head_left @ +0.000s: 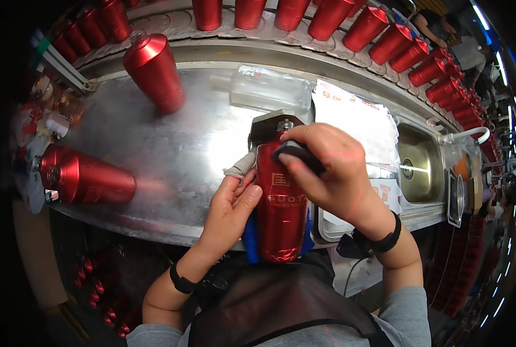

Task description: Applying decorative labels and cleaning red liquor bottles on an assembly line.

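Head: bottle (282, 222) lies between hands (230, 207) (334, 163), apparently touching both.

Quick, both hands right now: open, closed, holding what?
Left hand: partly curled at the side of the red bottle; grip cannot be told.
Right hand: closed on a dark block, over the bottle's upper part.

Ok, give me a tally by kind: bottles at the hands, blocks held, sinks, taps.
Red bottle: 1
Black block, in the right hand: 1
Sink: 1
White tap: 1
Total: 4
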The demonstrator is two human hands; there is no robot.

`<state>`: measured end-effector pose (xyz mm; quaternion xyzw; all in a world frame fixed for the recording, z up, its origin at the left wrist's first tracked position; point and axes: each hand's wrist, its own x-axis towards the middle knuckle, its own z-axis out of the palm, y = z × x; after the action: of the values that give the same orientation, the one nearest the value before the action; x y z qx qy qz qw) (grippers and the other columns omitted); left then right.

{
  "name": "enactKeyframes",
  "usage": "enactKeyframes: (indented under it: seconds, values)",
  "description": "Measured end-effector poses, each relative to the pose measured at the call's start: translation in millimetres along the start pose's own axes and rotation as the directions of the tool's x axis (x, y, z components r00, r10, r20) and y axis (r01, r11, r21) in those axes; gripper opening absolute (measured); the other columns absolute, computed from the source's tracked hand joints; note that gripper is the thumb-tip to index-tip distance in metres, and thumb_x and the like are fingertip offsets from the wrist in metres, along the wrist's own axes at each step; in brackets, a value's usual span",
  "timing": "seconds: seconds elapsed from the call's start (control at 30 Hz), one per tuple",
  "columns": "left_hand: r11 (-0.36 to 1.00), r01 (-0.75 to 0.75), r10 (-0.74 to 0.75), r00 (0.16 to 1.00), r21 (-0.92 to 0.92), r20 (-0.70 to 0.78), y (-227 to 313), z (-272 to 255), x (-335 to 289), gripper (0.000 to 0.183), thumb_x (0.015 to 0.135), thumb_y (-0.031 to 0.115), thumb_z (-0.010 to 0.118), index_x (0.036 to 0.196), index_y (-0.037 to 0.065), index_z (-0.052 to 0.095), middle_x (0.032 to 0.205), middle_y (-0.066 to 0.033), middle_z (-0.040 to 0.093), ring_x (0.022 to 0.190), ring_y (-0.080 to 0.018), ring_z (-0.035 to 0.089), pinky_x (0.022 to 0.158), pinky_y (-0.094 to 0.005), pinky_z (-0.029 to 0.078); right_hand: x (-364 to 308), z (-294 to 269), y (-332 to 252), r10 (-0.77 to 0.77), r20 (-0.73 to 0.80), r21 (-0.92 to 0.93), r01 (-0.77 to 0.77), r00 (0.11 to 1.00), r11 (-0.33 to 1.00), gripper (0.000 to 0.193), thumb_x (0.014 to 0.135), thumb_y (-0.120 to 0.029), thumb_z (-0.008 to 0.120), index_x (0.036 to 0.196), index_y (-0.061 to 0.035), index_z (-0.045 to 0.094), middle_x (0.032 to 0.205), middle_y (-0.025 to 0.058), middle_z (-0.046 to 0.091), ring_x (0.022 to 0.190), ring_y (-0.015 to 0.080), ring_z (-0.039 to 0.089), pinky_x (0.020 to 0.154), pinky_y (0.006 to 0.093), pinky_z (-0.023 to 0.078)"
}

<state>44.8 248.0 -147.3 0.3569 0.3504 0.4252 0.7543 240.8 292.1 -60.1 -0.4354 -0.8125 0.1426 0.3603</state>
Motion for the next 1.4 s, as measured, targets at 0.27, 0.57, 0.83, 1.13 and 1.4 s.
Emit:
enactKeyframes:
  seconds: [0.27, 0.57, 0.83, 1.13, 1.4]
  values:
    - [0.608, -0.484, 0.403, 0.871, 0.629, 0.282, 5.7, 3.5, -15.1, 0.047, 0.089, 0.026, 0.07, 0.132, 0.008, 0.063, 0.147, -0.0356, 0.037, 0.127, -0.0423, 0.054, 0.104, -0.0407, 0.044, -36.6, -11.2, -13.4, 0.415, -0.145, 0.257, -0.371, 0.898, 0.893, 0.018, 0.081, -0.003, 0.075, 0.095, 0.0011, 0.065, 0.086, 0.0101, 0.068, 0.078, 0.0163, 0.067, 0.068, 0.028, 0.052]
    - [0.403, -0.519, 0.458, 0.827, 0.754, 0.324, 6.0, 9.0, -2.8, 0.044, 0.094, 0.036, 0.064, 0.13, 0.011, 0.065, 0.141, -0.038, 0.042, 0.119, -0.047, 0.057, 0.097, -0.0412, 0.049, -80.3, 10.1, -11.0, 0.628, -0.147, 0.434, -0.521, 0.764, 0.735, 0.022, 0.083, -0.006, 0.074, 0.099, 0.0001, 0.061, 0.083, 0.0045, 0.066, 0.074, 0.0069, 0.059, 0.066, 0.0218, 0.048]
    - [0.484, -0.422, 0.471, 0.864, 0.767, 0.178, -2.6, -5.0, -1.8, 0.045, 0.098, 0.032, 0.06, 0.135, 0.006, 0.059, 0.142, -0.0291, 0.048, 0.125, -0.0423, 0.055, 0.098, -0.0391, 0.048, -83.7, 13.8, -12.2, 0.646, -0.149, 0.47, -0.522, 0.748, 0.712, 0.022, 0.084, -0.006, 0.074, 0.1, 0.0008, 0.06, 0.082, 0.004, 0.065, 0.072, 0.0062, 0.058, 0.065, 0.0217, 0.047]
    - [0.264, -0.463, 0.497, 0.817, 0.846, 0.292, 8.6, 17.7, -7.5, 0.044, 0.096, 0.035, 0.062, 0.134, 0.012, 0.062, 0.14, -0.0352, 0.045, 0.113, -0.0426, 0.061, 0.093, -0.0416, 0.05, -90.6, 10.4, -17.6, 0.686, -0.115, 0.494, -0.558, 0.719, 0.667, 0.021, 0.085, -0.005, 0.073, 0.1, 0.0012, 0.06, 0.081, 0.0032, 0.065, 0.073, 0.0047, 0.057, 0.064, 0.0209, 0.046]
    - [0.429, -0.496, 0.457, 0.84, 0.755, 0.293, 0.6, 21.1, -8.0, 0.078, 0.085, 0.032, 0.076, 0.147, 0.0, 0.041, 0.144, -0.0339, 0.042, 0.132, -0.0449, 0.047, 0.105, -0.0418, 0.044, -71.3, 22.1, -17.4, 0.597, -0.186, 0.485, -0.456, 0.78, 0.746, 0.018, 0.085, -0.009, 0.072, 0.095, -0.002, 0.059, 0.076, 0.0027, 0.062, 0.068, 0.0059, 0.055, 0.059, 0.0241, 0.046]
